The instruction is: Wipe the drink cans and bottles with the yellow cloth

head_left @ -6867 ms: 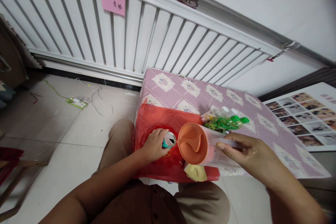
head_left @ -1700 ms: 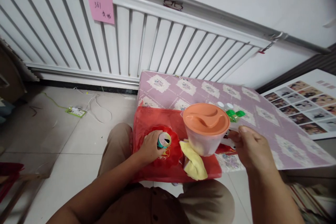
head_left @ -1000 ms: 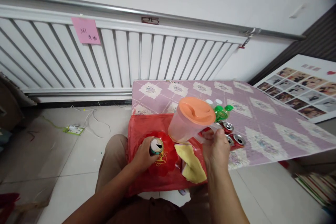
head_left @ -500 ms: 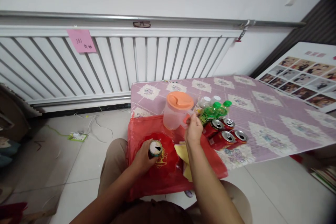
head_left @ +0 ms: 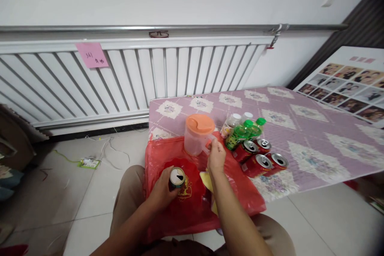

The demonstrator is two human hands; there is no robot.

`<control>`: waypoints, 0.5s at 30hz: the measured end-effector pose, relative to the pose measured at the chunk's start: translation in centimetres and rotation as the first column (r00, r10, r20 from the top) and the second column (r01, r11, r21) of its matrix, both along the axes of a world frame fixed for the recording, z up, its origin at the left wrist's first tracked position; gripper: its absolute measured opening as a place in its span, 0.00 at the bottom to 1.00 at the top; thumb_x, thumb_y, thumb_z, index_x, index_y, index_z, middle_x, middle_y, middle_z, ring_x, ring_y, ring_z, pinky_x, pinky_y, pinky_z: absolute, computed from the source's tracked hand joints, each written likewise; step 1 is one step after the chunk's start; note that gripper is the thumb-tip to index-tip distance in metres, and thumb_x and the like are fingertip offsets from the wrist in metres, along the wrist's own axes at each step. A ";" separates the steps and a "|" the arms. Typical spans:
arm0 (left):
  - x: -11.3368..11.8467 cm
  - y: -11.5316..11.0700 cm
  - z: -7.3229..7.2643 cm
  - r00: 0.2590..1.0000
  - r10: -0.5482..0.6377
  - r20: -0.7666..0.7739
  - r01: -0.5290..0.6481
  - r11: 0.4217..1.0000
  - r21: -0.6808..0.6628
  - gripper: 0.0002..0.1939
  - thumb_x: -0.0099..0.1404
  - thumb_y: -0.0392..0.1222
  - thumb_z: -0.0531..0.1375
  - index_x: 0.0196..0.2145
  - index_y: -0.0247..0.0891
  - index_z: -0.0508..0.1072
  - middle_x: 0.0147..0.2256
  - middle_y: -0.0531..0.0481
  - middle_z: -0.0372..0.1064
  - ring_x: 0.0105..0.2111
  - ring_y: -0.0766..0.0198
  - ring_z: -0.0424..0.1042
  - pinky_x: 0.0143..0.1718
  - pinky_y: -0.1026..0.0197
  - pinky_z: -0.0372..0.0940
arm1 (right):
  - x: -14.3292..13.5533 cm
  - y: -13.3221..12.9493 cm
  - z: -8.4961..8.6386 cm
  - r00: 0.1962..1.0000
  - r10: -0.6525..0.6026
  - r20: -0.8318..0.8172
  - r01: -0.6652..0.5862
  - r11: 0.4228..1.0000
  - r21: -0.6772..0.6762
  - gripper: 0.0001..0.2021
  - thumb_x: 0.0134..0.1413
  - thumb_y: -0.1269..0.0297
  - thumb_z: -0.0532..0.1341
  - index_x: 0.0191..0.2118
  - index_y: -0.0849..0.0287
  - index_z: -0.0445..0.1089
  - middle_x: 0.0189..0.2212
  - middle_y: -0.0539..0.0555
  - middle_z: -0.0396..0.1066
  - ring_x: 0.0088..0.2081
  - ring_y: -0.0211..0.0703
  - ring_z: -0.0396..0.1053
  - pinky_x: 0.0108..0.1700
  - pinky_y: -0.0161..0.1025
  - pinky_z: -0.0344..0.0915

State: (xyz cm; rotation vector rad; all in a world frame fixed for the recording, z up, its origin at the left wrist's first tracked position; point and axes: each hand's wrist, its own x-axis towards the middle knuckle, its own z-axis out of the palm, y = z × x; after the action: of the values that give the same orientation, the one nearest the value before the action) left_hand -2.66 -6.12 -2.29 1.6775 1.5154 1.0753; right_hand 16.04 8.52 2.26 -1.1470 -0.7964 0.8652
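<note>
My left hand [head_left: 164, 186] is wrapped round an opened drink can [head_left: 177, 177], its silver top facing up, over a red scalloped tray [head_left: 190, 204] with a yellow print. With my right hand [head_left: 217, 155] I grip the handle of a translucent plastic pitcher [head_left: 193, 144] that has an orange lid [head_left: 200, 124]. The pitcher is upright on the red plastic sheet [head_left: 240, 192]. A yellow cloth [head_left: 207, 181] lies partly hidden under my right forearm. Just right of that hand stand several red cans [head_left: 257, 167], with green-capped bottles [head_left: 237, 137] and white-capped bottles [head_left: 228, 126] behind them.
A purple patterned tablecloth [head_left: 300, 140] covers the table. Behind it are a white radiator [head_left: 174, 68] and a metal pipe [head_left: 210, 28]. A photo board [head_left: 345, 84] leans at the right. On the floor at left lies a power strip [head_left: 89, 163] with cables.
The pitcher has come left and slightly nearer, with my right hand now closed round its handle. My left hand still holds the can. The view has shifted a little.
</note>
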 end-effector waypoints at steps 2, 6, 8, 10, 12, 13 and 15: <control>0.0 0.0 -0.1 1.000 0.010 -0.001 -0.010 1.000 0.001 0.35 0.53 0.32 0.66 0.58 0.40 0.61 0.57 0.40 0.66 0.58 0.50 0.66 0.62 0.42 0.59 | 0.2 -0.2 0.1 1.000 0.007 0.014 -0.006 1.000 -0.016 0.27 0.45 0.34 0.60 0.23 0.57 0.62 0.21 0.45 0.61 0.26 0.35 0.58 0.32 0.36 0.63; 0.0 0.1 -0.2 1.000 0.023 -0.011 -0.022 1.000 0.007 0.36 0.53 0.34 0.67 0.58 0.40 0.61 0.56 0.40 0.66 0.58 0.49 0.66 0.61 0.43 0.60 | 0.5 -0.8 1.0 0.998 0.022 0.053 -0.020 0.999 -0.037 0.27 0.45 0.35 0.61 0.23 0.59 0.65 0.22 0.48 0.65 0.28 0.37 0.61 0.33 0.38 0.64; 0.0 0.0 -0.2 1.000 0.023 -0.019 -0.023 1.000 0.008 0.36 0.53 0.34 0.66 0.58 0.40 0.61 0.57 0.40 0.66 0.58 0.49 0.66 0.61 0.43 0.61 | 0.7 -1.1 1.4 0.997 0.031 0.069 -0.028 0.999 -0.043 0.26 0.46 0.36 0.61 0.24 0.59 0.67 0.23 0.49 0.66 0.29 0.38 0.62 0.35 0.39 0.64; 0.0 0.0 -0.2 0.999 0.025 -0.025 -0.025 1.000 0.013 0.36 0.53 0.34 0.67 0.58 0.40 0.61 0.57 0.40 0.66 0.58 0.49 0.66 0.60 0.43 0.61 | 1.1 -1.4 1.6 0.996 0.032 0.085 -0.028 0.998 -0.050 0.24 0.46 0.39 0.62 0.27 0.60 0.70 0.25 0.50 0.69 0.31 0.40 0.64 0.37 0.40 0.65; 0.0 0.0 -0.2 0.999 0.022 -0.027 -0.021 1.000 0.020 0.36 0.53 0.35 0.67 0.59 0.41 0.61 0.57 0.40 0.66 0.58 0.48 0.66 0.60 0.42 0.61 | 1.7 -1.9 1.5 0.995 0.017 0.101 -0.012 0.998 -0.058 0.22 0.47 0.43 0.62 0.34 0.60 0.72 0.30 0.51 0.72 0.34 0.42 0.66 0.39 0.40 0.66; 0.0 0.0 -0.2 0.999 0.021 -0.026 -0.020 1.000 0.024 0.36 0.54 0.35 0.67 0.59 0.41 0.61 0.57 0.40 0.66 0.58 0.48 0.66 0.60 0.42 0.61 | 2.1 -2.3 1.4 0.994 0.003 0.108 0.004 0.998 -0.064 0.21 0.47 0.44 0.63 0.37 0.59 0.72 0.33 0.52 0.73 0.36 0.42 0.67 0.39 0.40 0.66; 0.1 0.0 -0.1 1.000 0.021 -0.020 -0.021 0.999 0.029 0.36 0.54 0.36 0.67 0.59 0.41 0.61 0.57 0.40 0.66 0.58 0.48 0.67 0.60 0.42 0.61 | 2.8 -3.5 1.1 0.993 -0.030 0.118 0.040 0.996 -0.081 0.22 0.49 0.47 0.62 0.44 0.58 0.71 0.40 0.54 0.73 0.39 0.43 0.68 0.39 0.39 0.66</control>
State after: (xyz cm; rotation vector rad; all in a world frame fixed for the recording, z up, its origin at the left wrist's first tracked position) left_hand -2.58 -6.16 -2.43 1.7003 1.5405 1.0993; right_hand 18.89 5.01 3.38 -1.2903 -0.8398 0.8140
